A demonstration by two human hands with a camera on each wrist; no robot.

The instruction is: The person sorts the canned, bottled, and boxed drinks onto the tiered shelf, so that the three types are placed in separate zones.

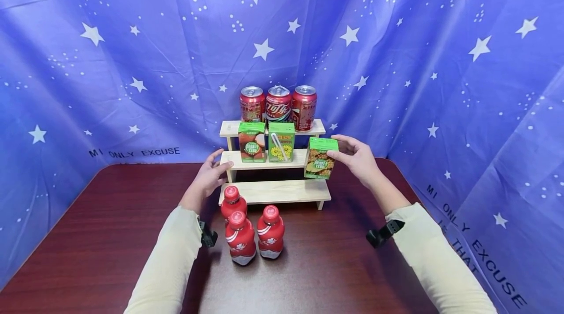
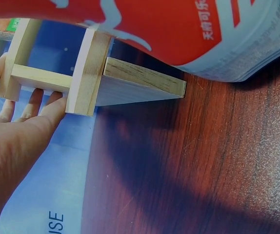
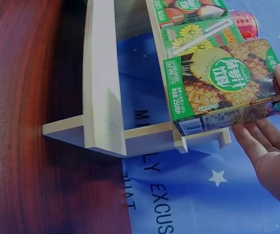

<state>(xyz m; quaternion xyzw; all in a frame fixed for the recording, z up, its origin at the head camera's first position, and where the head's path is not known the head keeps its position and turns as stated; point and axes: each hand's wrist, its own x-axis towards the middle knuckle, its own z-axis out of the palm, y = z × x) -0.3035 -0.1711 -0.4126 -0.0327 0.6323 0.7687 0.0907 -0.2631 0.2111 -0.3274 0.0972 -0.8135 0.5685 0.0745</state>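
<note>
My right hand (image 1: 362, 163) pinches a pineapple juice carton (image 1: 319, 163) by its upper right side, thumb in front and fingers behind. The carton tilts slightly at the right end of the middle tier of a wooden three-tier stand (image 1: 286, 191). In the right wrist view, the carton's pineapple face (image 3: 228, 80) overlaps the neighbouring carton. My left hand (image 1: 208, 177) holds the stand's left end, thumb on the middle tier and fingers (image 2: 32, 105) around the side. Upright on that tier are a green-topped carton (image 1: 253, 145) and a carton with yellow flowers (image 1: 281, 145).
Three red soda cans (image 1: 278, 103) line the top tier. Three red bottles (image 1: 270, 233) stand on the dark wooden table (image 1: 326, 265) before the stand, near its left half; one crowds the left wrist view. A blue starry cloth (image 1: 176, 59) hangs behind and at the sides.
</note>
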